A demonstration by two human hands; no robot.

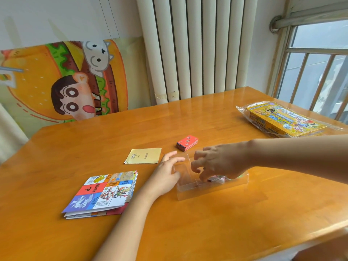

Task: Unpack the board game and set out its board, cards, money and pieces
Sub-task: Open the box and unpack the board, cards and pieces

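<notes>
A clear plastic tray [212, 189] lies on the wooden table [207, 232] in the middle. My left hand [165, 178] holds its left end, thumb over the rim. My right hand [216, 164] reaches down into the tray, and its fingertips pinch a small stack of coloured paper pieces [216, 179] inside. The folded game board [102, 194] lies at the left. A folded yellow rules sheet [144, 155] sits beyond it. A red card deck [187, 142] rests behind the tray.
The yellow game box [286, 120] in its plastic wrap lies at the table's far right, near the window. A radiator and a cartoon cloth stand behind the table's far edge.
</notes>
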